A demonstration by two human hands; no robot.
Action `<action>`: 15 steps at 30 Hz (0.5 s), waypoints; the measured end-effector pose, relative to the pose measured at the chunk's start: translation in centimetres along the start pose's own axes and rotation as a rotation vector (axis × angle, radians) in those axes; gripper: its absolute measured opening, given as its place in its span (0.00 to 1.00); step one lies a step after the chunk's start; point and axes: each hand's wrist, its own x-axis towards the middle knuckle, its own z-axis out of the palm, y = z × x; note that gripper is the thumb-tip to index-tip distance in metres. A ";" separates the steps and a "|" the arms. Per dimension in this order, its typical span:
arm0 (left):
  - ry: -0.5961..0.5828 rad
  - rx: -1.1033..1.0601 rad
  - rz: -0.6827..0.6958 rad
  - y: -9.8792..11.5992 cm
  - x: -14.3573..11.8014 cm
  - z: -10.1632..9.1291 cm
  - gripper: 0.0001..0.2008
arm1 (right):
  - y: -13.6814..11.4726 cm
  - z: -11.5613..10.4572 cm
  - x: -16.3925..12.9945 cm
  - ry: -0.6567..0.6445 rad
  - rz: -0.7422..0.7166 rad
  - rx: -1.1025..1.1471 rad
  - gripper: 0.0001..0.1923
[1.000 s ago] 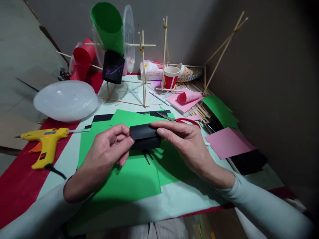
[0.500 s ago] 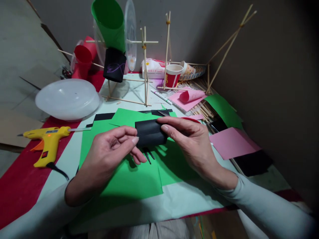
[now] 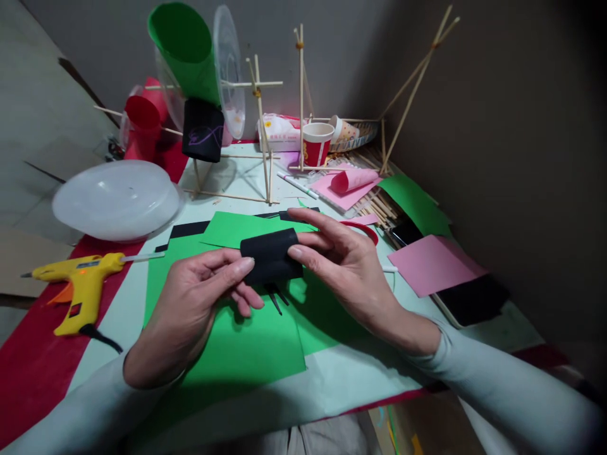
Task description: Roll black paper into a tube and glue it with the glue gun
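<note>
Both hands hold a rolled tube of black paper [image 3: 270, 256] just above green paper sheets [image 3: 241, 335] on the table. My left hand [image 3: 199, 300] pinches the tube's left end between thumb and fingertips. My right hand [image 3: 344, 265] wraps its fingers over the tube's right end, index finger stretched along the top. Thin black paper strips [image 3: 275, 296] lie under the tube on the green sheet.
A yellow glue gun [image 3: 78, 284] lies at the left on red cloth. Behind it sits a clear plastic lid [image 3: 114, 199]. At the back stand a stick frame [image 3: 260, 126] with green [image 3: 184, 47] and black [image 3: 203, 129] cups, and red cups [image 3: 140, 123]. Pink paper [image 3: 434, 262], red scissors [image 3: 363, 229] and skewers [image 3: 374, 205] lie right.
The black tube has been turned and squeezed into a tighter roll between my fingers. The view has shifted slightly, so the table items sit a little further left.
</note>
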 end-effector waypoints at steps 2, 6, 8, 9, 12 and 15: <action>0.009 -0.023 -0.012 0.1 0.1 0.1 0.12 | 0.1 -0.1 0.2 -0.005 0.011 0.048 0.25; 0.055 -0.075 0.003 0.2 0.0 0.4 0.13 | 0.2 -0.3 0.3 -0.001 0.028 0.093 0.20; 0.067 -0.090 0.025 0.1 -0.1 0.4 0.13 | 0.2 -0.3 0.3 0.004 -0.005 0.062 0.13; 0.069 -0.095 0.033 0.1 -0.1 0.5 0.13 | 0.1 -0.3 0.3 0.005 -0.024 0.035 0.11; 0.068 -0.106 0.031 0.1 0.0 0.7 0.13 | -0.3 -0.4 0.2 0.011 -0.063 -0.037 0.08; 0.062 -0.094 -0.003 0.0 0.2 0.9 0.13 | -0.7 -0.7 0.1 0.054 -0.158 -0.155 0.06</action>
